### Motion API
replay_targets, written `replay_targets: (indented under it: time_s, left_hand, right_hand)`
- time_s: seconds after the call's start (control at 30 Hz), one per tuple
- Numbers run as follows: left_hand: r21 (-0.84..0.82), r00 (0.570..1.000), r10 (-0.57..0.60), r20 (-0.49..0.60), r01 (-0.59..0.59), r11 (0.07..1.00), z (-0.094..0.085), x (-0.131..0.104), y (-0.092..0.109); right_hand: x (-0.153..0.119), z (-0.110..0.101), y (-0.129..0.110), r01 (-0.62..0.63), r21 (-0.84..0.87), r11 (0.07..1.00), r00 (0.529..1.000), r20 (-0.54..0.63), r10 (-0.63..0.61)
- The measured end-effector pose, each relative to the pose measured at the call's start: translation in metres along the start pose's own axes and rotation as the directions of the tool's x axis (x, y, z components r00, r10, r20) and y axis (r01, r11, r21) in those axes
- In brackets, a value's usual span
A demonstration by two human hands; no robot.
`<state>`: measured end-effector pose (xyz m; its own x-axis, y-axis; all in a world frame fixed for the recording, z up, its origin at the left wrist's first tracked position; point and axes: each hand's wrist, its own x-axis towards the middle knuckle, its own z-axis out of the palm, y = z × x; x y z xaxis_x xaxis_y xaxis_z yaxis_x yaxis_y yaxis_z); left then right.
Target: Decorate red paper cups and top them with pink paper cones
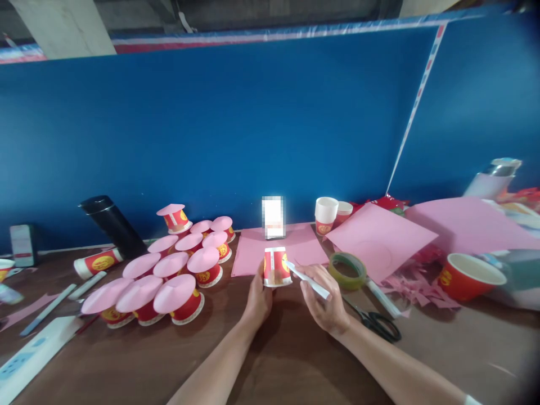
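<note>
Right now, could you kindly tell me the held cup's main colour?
The cup is mainly red, best seen in the head view.

Head view | we look out from the wearer's head, forward and down | left hand (pixel 259 295) and right hand (pixel 325 304) near, below centre | tabletop (pixel 291 365) beneath | blue partition (pixel 253 129) beyond, facing us

Soft light lay on the table (pixel 139 360), shadowed between the arms (pixel 231 354). The screen (pixel 273 214) glared white in blocky pixels. The held cup (pixel 277 269) was fairly sharp; the far-right cup (pixel 462 284) looked stretched, the right edge blurred and dark.
</note>
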<state>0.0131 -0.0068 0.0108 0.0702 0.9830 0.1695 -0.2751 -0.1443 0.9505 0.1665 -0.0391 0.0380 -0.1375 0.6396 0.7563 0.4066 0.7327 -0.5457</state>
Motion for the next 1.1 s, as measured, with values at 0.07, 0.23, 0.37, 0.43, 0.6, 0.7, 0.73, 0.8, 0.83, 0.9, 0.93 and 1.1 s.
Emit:
replay_targets:
  time_s: [0.07, 0.23, 0.37, 0.43, 0.6, 0.7, 0.73, 0.8, 0.83, 0.9, 0.93, 1.1]
  left_hand:
    - [0.024, 1.000, 0.017, -0.014, -0.017, 1.000, 0.000, 0.000, 0.000]
    - [0.207, 0.993, 0.054, -0.106, -0.031, 0.978, 0.001, -0.002, 0.006]
    - [0.260, 0.991, 0.073, -0.109, -0.043, 0.965, 0.002, -0.002, 0.012]
    - [0.255, 0.991, 0.067, -0.116, -0.036, 0.966, 0.003, -0.003, 0.014]
    - [0.152, 0.989, -0.021, -0.145, 0.043, 0.987, 0.008, -0.004, 0.018]
    - [0.170, 0.989, -0.014, -0.147, 0.040, 0.985, 0.008, -0.004, 0.018]
    - [0.185, 0.990, 0.001, -0.144, 0.025, 0.982, 0.007, -0.004, 0.017]
    - [0.227, 0.991, 0.038, -0.129, -0.008, 0.974, 0.005, -0.003, 0.015]
    - [0.255, 0.991, 0.054, -0.122, -0.021, 0.967, 0.003, -0.002, 0.013]
    - [0.311, 0.992, 0.079, -0.101, -0.044, 0.949, 0.000, -0.001, 0.009]
    - [0.328, 0.993, 0.082, -0.090, -0.048, 0.943, -0.001, -0.001, 0.007]
    - [0.320, 0.997, 0.046, -0.063, -0.024, 0.947, -0.005, -0.001, -0.001]
  right_hand:
    - [0.001, -0.001, 0.000, -0.012, 0.004, 1.000, 1.000, 0.006, 0.012]
    - [0.001, -0.001, 0.001, -0.043, 0.012, 0.999, 0.999, 0.016, 0.043]
    - [0.000, -0.001, 0.002, -0.072, 0.033, 0.997, 0.997, 0.018, 0.072]
    - [-0.001, -0.001, 0.003, -0.071, 0.042, 0.997, 0.997, 0.022, 0.070]
    - [-0.001, 0.000, 0.003, -0.067, 0.055, 0.996, 0.997, 0.027, 0.066]
    - [0.000, 0.000, 0.002, -0.066, 0.059, 0.996, 0.998, 0.018, 0.065]
    - [0.000, 0.000, 0.002, -0.066, 0.060, 0.996, 0.998, 0.016, 0.065]
    - [0.000, 0.000, 0.003, -0.063, 0.059, 0.996, 0.998, 0.016, 0.062]
    - [0.000, 0.000, 0.003, -0.062, 0.060, 0.996, 0.998, 0.018, 0.061]
    - [0.000, 0.000, 0.003, -0.061, 0.061, 0.996, 0.998, 0.021, 0.060]
    - [0.000, 0.000, 0.004, -0.062, 0.063, 0.996, 0.998, 0.022, 0.061]
    - [-0.001, 0.000, 0.004, -0.071, 0.070, 0.995, 0.997, 0.021, 0.070]
